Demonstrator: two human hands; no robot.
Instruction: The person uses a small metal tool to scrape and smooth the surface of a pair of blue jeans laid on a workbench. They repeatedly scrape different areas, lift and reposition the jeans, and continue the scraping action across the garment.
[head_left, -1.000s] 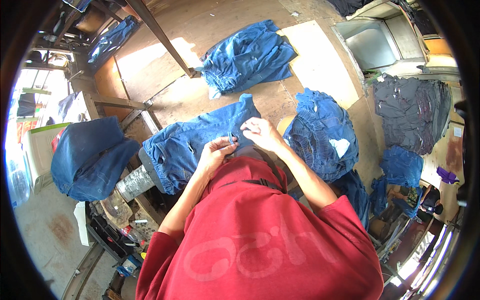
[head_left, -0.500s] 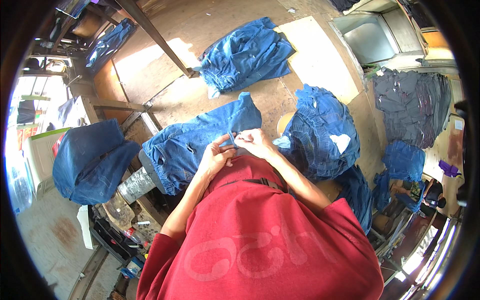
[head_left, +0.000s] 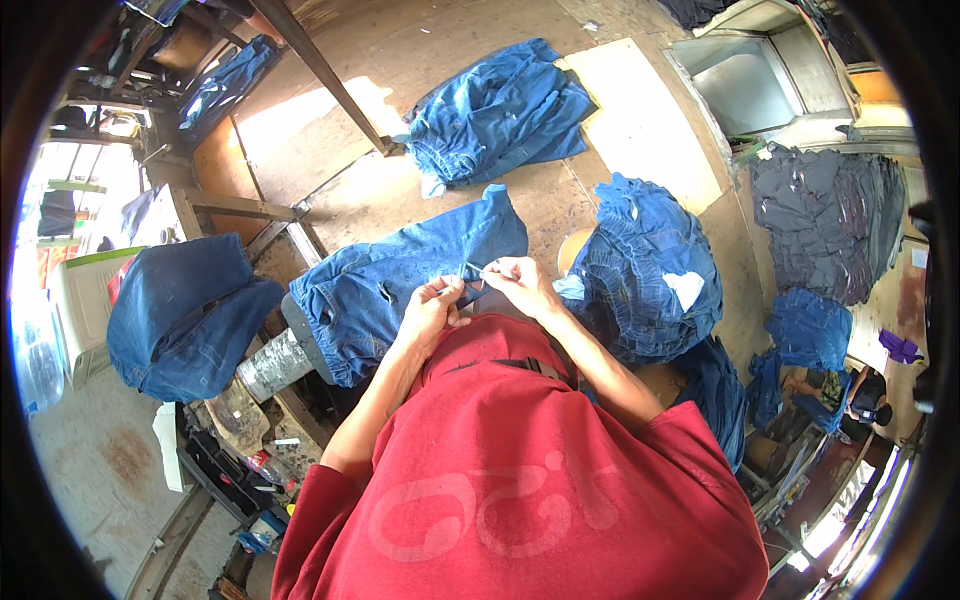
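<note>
Garment workshop, seen from above.
Stacks of blue denim garments [head_left: 650, 265] and dark folded pieces [head_left: 830, 215] lie on a worn plywood worktable [head_left: 360, 180]; tools and clutter crowd the floor.

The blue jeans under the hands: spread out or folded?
Spread out: the blue jeans lie flat across the wooden table, both hands pinching one edge.

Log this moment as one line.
left hand pinching blue jeans | right hand pinching same spot | jeans on wooden table
</note>
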